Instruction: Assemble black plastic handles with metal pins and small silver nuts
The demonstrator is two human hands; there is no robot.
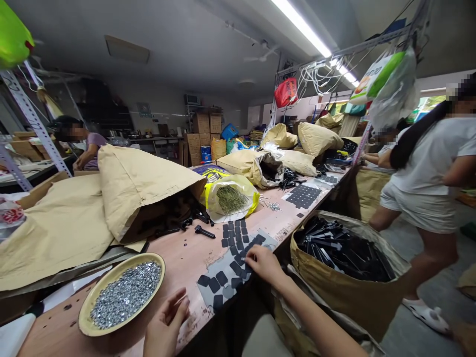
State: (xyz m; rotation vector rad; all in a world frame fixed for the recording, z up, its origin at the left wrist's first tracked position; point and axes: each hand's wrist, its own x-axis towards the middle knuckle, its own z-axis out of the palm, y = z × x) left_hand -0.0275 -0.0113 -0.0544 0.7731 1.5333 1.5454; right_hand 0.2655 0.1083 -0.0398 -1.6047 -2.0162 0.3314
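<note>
My left hand (167, 320) is above the front of the table, right of a bowl (160, 292) filled with small shiny metal nuts (126, 295). Its fingers are loosely curled, the thumb stands apart, and nothing shows in them. My right hand (265, 263) has its fingertips pinched at the edge of a black rounded-square pad (248, 259). More black pads (214, 284) lie scattered on a grey sheet (210, 270), with neat rows of pads (234, 233) behind them. A black bolt-like part (204, 231) lies on the table beyond.
Large paper sacks (145, 183) line the table's left side, one spilling black parts. An open bag (232, 198) holds thin greenish wire-like pieces. A big sack (334, 297) of black parts stands right of the table edge. Other people (431, 163) are at the right and far left.
</note>
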